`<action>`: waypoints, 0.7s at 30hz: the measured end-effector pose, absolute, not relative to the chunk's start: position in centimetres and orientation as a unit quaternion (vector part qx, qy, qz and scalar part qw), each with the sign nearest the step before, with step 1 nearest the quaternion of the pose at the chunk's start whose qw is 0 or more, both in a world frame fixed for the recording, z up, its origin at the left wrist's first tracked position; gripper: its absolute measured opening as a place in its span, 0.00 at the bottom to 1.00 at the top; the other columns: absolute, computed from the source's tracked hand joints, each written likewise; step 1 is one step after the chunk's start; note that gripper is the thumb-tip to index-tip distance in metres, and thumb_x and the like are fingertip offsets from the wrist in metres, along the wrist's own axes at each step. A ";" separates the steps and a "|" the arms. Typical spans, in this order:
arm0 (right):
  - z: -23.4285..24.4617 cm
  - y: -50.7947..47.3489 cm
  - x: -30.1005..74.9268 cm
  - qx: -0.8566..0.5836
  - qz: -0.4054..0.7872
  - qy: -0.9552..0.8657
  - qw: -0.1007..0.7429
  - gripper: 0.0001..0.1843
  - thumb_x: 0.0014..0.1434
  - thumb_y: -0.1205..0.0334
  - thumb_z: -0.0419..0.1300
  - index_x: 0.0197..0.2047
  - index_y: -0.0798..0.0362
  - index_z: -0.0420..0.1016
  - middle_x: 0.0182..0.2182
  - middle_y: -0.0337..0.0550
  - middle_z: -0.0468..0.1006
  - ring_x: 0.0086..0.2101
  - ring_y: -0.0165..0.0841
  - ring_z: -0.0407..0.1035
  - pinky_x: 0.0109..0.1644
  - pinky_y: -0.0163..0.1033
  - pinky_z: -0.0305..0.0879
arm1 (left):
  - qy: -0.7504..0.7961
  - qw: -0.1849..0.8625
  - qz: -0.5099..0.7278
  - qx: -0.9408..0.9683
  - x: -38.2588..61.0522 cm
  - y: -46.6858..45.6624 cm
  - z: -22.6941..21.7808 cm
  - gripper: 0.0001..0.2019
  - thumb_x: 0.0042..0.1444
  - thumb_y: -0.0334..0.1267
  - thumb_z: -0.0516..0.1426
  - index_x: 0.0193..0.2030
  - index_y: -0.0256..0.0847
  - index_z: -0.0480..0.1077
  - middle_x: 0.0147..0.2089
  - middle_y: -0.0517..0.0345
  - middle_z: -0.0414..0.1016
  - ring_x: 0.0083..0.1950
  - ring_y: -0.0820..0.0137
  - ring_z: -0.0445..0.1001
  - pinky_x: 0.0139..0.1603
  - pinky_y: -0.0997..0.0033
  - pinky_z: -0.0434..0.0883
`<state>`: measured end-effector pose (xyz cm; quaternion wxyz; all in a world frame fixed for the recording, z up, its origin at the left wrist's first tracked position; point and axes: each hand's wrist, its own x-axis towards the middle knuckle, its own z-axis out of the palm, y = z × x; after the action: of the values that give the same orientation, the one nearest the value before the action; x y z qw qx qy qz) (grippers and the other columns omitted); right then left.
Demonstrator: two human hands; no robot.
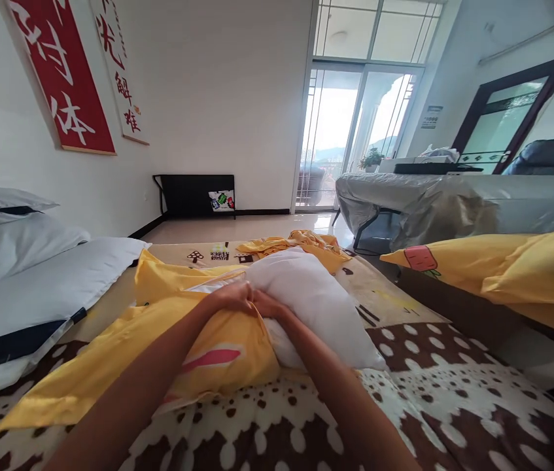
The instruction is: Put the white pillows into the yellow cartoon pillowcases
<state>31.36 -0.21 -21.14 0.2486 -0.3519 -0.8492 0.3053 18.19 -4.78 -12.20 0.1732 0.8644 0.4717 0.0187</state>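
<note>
A yellow pillowcase [218, 327] with a pink print lies on the bed in front of me. Part of a plump white pillow [306, 294] is inside its opening, and the rest bulges out to the right. My left hand [236, 296] is closed on the pillowcase near the edge of the opening. Right beside it, my right hand [264, 303] is also closed at that edge, against the white pillow. The two hands touch, and the fingertips of both are partly hidden in the cloth.
White pillows [36, 281] with dark bands are stacked at the left. Crumpled yellow cloth [301, 242] lies beyond the pillow on the patterned blanket [424, 373]. At the right rests another yellow pillow [517, 268]. A plastic-covered table [414, 196] stands behind.
</note>
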 end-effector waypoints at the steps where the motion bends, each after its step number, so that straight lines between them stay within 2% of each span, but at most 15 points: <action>1: -20.6 -0.2 31.6 -0.357 0.295 -0.850 0.250 0.17 0.64 0.53 0.54 0.45 0.58 0.73 0.40 0.42 0.75 0.39 0.35 0.70 0.42 0.41 0.70 | 0.471 0.182 0.042 0.862 17.0 -4.6 -12.2 0.16 0.43 0.45 0.58 0.15 0.38 0.59 0.16 0.66 0.51 0.21 0.77 0.54 0.22 0.74 0.50; 3: -19.4 -0.8 31.9 -0.372 0.260 -0.850 0.266 0.21 0.67 0.52 0.46 0.41 0.57 0.75 0.36 0.42 0.76 0.37 0.34 0.70 0.41 0.40 0.67 | 0.467 0.200 0.083 0.857 14.8 -4.6 -12.4 0.18 0.46 0.48 0.55 0.16 0.38 0.58 0.18 0.67 0.48 0.22 0.77 0.51 0.22 0.75 0.49; 5: -18.2 -2.3 32.0 -0.388 0.216 -0.843 0.303 0.26 0.69 0.53 0.40 0.38 0.56 0.77 0.39 0.46 0.76 0.42 0.36 0.68 0.47 0.42 0.63 | 0.460 0.215 0.117 0.854 13.2 -4.7 -12.7 0.20 0.48 0.52 0.54 0.17 0.38 0.57 0.19 0.67 0.49 0.22 0.78 0.51 0.22 0.75 0.51; 7: -17.1 -4.7 31.9 -0.401 0.141 -0.841 0.334 0.25 0.67 0.51 0.43 0.37 0.56 0.77 0.46 0.51 0.74 0.48 0.40 0.63 0.54 0.46 0.56 | 0.451 0.217 0.155 0.851 12.3 -4.8 -13.1 0.21 0.49 0.53 0.54 0.17 0.38 0.58 0.21 0.65 0.54 0.24 0.77 0.55 0.24 0.76 0.55; 9: -16.5 -7.4 31.8 -0.415 0.029 -0.854 0.312 0.21 0.64 0.49 0.50 0.38 0.56 0.77 0.47 0.54 0.72 0.50 0.43 0.61 0.55 0.49 0.51 | 0.441 0.208 0.202 0.849 12.1 -4.7 -13.6 0.21 0.50 0.53 0.55 0.19 0.37 0.63 0.27 0.61 0.63 0.30 0.74 0.64 0.31 0.75 0.63; 12: -16.9 -10.3 32.2 -0.453 -0.085 -0.864 0.204 0.13 0.61 0.57 0.54 0.38 0.55 0.75 0.39 0.53 0.75 0.43 0.41 0.66 0.50 0.46 0.54 | 0.429 0.188 0.265 0.842 12.3 -4.7 -14.6 0.18 0.51 0.51 0.56 0.25 0.37 0.69 0.42 0.53 0.70 0.45 0.69 0.70 0.46 0.72 0.68; 14: -17.8 -10.8 32.8 -0.486 -0.068 -0.855 0.171 0.08 0.59 0.64 0.53 0.35 0.55 0.73 0.35 0.50 0.76 0.39 0.39 0.68 0.46 0.42 0.55 | 0.427 0.176 0.286 0.839 12.4 -4.7 -15.3 0.16 0.53 0.49 0.56 0.25 0.37 0.70 0.48 0.49 0.70 0.50 0.67 0.69 0.51 0.71 0.67; 18: -19.4 -9.6 34.5 -0.522 -0.014 -0.819 0.237 0.06 0.59 0.67 0.53 0.34 0.53 0.71 0.35 0.44 0.76 0.36 0.35 0.68 0.40 0.37 0.56 | 0.423 0.135 0.274 0.853 12.5 -5.3 -16.6 0.16 0.56 0.47 0.55 0.25 0.37 0.70 0.48 0.50 0.73 0.47 0.67 0.72 0.53 0.66 0.67; 21: -19.8 -9.2 35.2 -0.497 -0.108 -0.807 0.301 0.07 0.60 0.66 0.52 0.33 0.53 0.71 0.38 0.47 0.75 0.39 0.38 0.66 0.43 0.40 0.56 | 0.434 0.073 0.262 0.859 12.4 -5.9 -17.2 0.14 0.58 0.47 0.54 0.33 0.37 0.71 0.45 0.50 0.74 0.48 0.62 0.71 0.55 0.58 0.63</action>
<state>35.21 -9.15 -19.84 0.3011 -0.4965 -0.8070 -0.1078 12.41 -5.91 -17.22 0.0731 0.8586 0.4342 0.2624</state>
